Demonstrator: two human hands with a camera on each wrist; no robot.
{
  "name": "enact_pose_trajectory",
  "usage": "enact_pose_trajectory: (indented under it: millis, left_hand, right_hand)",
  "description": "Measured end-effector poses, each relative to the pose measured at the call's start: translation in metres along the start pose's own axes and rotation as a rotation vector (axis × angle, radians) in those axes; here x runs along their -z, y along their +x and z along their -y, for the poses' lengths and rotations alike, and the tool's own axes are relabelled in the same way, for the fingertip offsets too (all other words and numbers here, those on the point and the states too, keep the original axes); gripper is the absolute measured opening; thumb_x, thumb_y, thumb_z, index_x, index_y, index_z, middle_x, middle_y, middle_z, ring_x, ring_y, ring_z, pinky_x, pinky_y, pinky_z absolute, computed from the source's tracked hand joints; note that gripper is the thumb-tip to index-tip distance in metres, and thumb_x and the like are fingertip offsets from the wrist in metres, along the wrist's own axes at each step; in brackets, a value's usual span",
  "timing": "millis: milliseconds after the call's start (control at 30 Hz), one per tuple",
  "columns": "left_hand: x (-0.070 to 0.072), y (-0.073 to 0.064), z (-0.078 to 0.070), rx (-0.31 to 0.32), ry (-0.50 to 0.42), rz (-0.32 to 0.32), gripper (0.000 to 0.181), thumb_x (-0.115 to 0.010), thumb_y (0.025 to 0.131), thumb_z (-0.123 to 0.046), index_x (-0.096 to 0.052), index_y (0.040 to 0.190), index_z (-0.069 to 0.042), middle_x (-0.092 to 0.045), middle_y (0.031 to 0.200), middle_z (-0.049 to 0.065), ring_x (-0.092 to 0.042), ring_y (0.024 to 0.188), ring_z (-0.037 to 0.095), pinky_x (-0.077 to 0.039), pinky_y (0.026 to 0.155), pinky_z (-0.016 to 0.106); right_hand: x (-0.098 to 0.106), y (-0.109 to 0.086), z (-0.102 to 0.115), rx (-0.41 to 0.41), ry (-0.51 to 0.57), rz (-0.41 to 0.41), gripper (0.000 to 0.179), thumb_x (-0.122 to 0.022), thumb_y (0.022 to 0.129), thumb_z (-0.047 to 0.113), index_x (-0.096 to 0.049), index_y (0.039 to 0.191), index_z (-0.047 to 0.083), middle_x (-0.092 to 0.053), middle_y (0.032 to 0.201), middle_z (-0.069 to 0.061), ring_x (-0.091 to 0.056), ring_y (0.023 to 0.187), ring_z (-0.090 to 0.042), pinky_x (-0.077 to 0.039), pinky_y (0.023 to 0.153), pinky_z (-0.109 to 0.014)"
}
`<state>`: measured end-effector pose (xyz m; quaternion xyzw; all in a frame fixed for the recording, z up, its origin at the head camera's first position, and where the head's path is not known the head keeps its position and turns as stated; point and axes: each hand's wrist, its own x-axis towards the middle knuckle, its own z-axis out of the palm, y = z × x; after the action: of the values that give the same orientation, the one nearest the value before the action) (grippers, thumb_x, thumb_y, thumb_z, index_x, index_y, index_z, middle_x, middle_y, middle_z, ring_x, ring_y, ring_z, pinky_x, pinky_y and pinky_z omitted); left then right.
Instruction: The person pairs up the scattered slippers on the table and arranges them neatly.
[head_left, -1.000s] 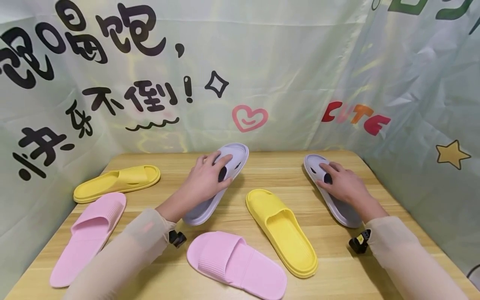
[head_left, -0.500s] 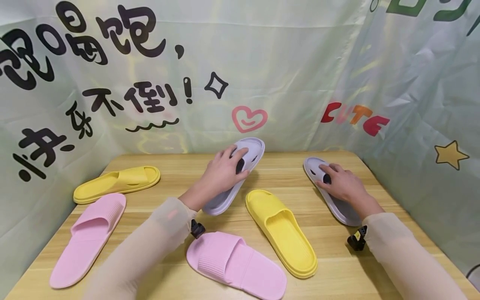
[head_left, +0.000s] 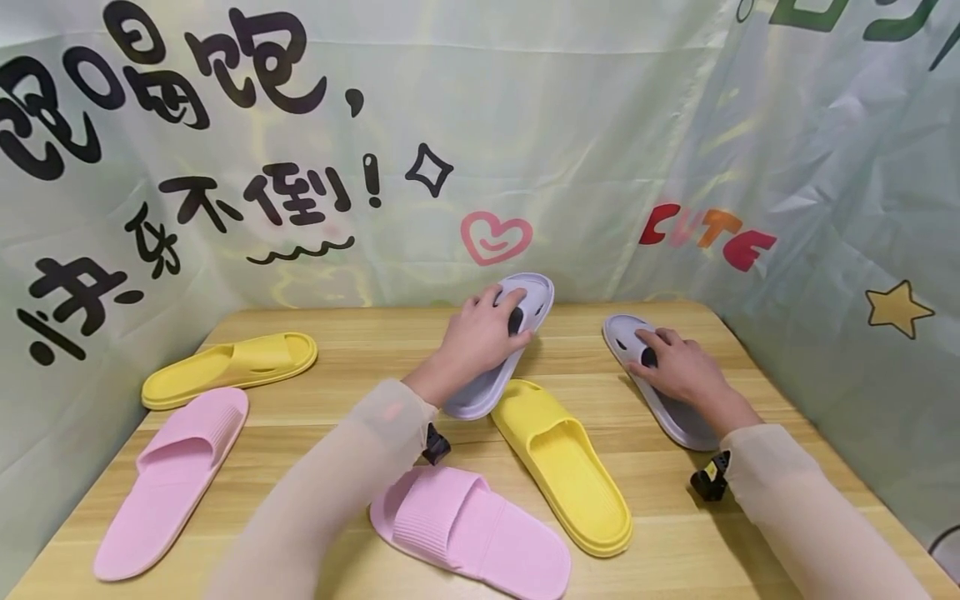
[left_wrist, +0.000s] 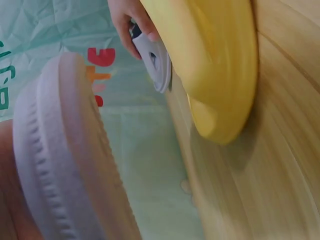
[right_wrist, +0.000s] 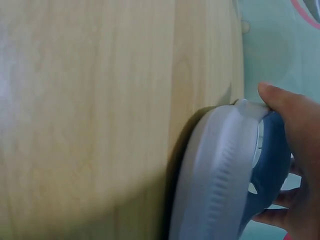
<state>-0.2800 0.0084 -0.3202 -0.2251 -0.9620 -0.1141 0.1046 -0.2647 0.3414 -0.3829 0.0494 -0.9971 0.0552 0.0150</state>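
My left hand grips a lavender slipper by its strap, which has black oval patches. In the left wrist view that slipper is raised off the table, its side and sole edge showing. My right hand holds the matching lavender slipper at the back right, thumb and fingers at its strap. The right wrist view shows this slipper close over the wood, with a dark shadow alongside. A yellow slipper lies between the two hands, its toe overlapped by the left lavender slipper in the head view.
Pink slippers lie at the front middle and at the left. Another yellow slipper rests at the back left. A printed cloth encloses the wooden table at the back and sides.
My left hand has carried its lavender slipper rightward and slightly back, toward the toe of the middle yellow slipper. The right hand and its slipper have stayed nearly in place.
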Motion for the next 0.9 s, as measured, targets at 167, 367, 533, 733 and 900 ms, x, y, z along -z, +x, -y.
enact_pose_trajectory:
  millis: [167,367,533,733,900]
  left_hand:
    - [-0.007,0.011,-0.016,0.019,-0.014,0.02,0.068,-0.054,0.093,-0.057,-0.034,0.152,-0.031,-0.035,0.152,0.01,-0.046,0.123,0.042,-0.048,0.089,0.054]
    - [-0.01,0.024,-0.037,0.066,-0.019,0.041,0.065,-0.053,0.093,-0.058,-0.038,0.149,-0.03,-0.039,0.149,0.01,-0.051,0.118,0.041,-0.05,0.085,0.053]
    - [-0.01,0.034,-0.05,0.097,-0.019,0.06,0.064,-0.053,0.092,-0.059,-0.04,0.148,-0.029,-0.044,0.145,0.009,-0.055,0.113,0.039,-0.051,0.082,0.052]
    - [-0.017,0.043,-0.061,0.138,-0.029,0.094,0.066,-0.053,0.091,-0.06,-0.04,0.149,-0.03,-0.046,0.143,0.007,-0.054,0.115,0.039,-0.052,0.08,0.049]
    - [-0.025,0.049,-0.07,0.169,-0.026,0.131,0.067,-0.052,0.092,-0.062,-0.039,0.15,-0.031,-0.047,0.144,0.007,-0.053,0.117,0.039,-0.051,0.082,0.047]
  right_hand:
    - [0.001,-0.004,-0.003,-0.009,0.055,0.009,0.085,-0.055,0.092,0.061,-0.031,0.151,0.005,-0.027,0.146,-0.035,-0.033,0.123,-0.062,-0.031,0.096,-0.072]
    - [0.002,-0.006,-0.007,-0.027,0.095,0.022,0.088,-0.056,0.091,0.061,-0.03,0.151,0.003,-0.024,0.146,-0.036,-0.036,0.123,-0.06,-0.03,0.098,-0.071]
    - [0.001,-0.006,-0.009,-0.016,0.106,0.011,0.086,-0.058,0.091,0.059,-0.032,0.15,0.002,-0.027,0.145,-0.037,-0.037,0.123,-0.06,-0.03,0.099,-0.07]
    - [0.001,-0.008,-0.009,-0.01,0.111,0.019,0.085,-0.057,0.092,0.058,-0.031,0.151,0.002,-0.028,0.143,-0.038,-0.038,0.121,-0.06,-0.031,0.098,-0.07]
    - [0.0,-0.009,-0.009,-0.014,0.122,0.019,0.086,-0.056,0.092,0.059,-0.03,0.151,0.002,-0.026,0.144,-0.038,-0.036,0.122,-0.06,-0.03,0.099,-0.07]
